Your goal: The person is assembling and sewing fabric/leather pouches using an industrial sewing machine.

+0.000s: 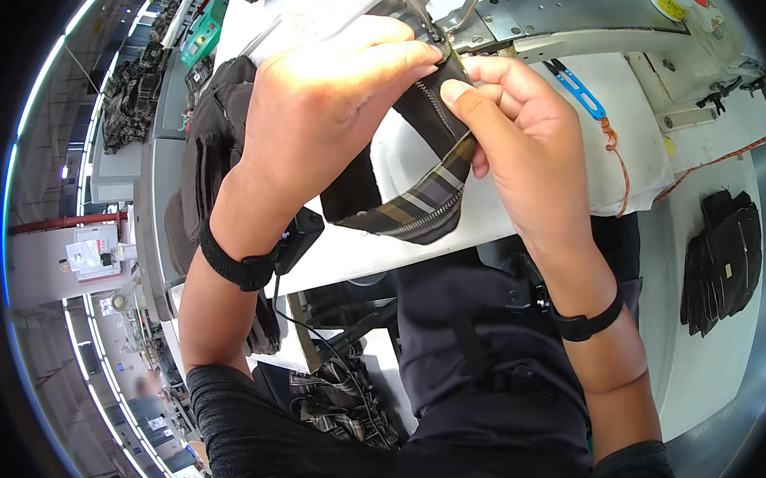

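Observation:
A dark fabric loop with a plaid strip and a metal zipper (423, 198) hangs between my hands over the white work surface. My left hand (325, 104) pinches its upper edge, fingers closed beside the needle area of a sewing machine (572, 21). Just to the right, my right hand (524, 130) grips the same loop between thumb and curled fingers. The lower part of the loop droops toward the table's front edge. My left fingers hide part of the fabric under the machine.
Blue thread snips (580, 92) on an orange cord lie right of my right hand. Dark fabric pieces (209, 142) are piled at the left. Another dark stack (724, 262) lies at the far right. Plaid cloth (342, 399) sits below the table, left of my legs.

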A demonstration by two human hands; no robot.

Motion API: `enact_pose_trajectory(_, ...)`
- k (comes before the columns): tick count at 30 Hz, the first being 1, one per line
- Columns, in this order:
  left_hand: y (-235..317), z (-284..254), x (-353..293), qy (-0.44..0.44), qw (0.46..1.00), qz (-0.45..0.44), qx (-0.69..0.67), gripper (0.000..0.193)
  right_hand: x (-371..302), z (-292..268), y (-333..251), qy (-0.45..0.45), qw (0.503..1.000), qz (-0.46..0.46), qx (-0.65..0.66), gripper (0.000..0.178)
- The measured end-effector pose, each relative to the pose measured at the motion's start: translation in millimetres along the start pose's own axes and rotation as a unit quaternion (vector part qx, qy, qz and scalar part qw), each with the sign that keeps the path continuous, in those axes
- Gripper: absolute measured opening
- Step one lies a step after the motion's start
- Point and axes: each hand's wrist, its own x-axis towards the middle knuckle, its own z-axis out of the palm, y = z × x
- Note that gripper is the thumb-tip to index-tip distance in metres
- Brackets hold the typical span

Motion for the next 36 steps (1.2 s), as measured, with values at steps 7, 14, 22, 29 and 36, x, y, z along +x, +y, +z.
enact_pose_trajectory(7, 25, 2, 5, 0.000, 0.998, -0.033, 0.061, 0.017, 7, -2, 5, 0.001, 0.998, -0.034, -0.045, 0.008)
enact_pose_trajectory(14, 61, 24, 7, 0.073, 0.978, -0.181, 0.076, 0.014, 11, -5, 2, -0.013, 0.998, -0.038, -0.037, 0.007)
enact_pose_trajectory(22, 92, 36, 15, 0.115, 0.949, -0.291, 0.043, 0.014, 12, -6, 6, -0.028, 0.997, -0.056, -0.037, 0.010)
enact_pose_trajectory(29, 112, 46, 11, 0.152, 0.923, -0.353, 0.026, 0.016, 1, -11, -2, -0.038, 0.998, -0.054, -0.022, 0.021)
enact_pose_trajectory(36, 136, 44, -24, 0.135, 0.948, -0.287, -0.008, 0.031, -47, -35, -2, -0.068, 0.992, -0.004, -0.105, 0.027)
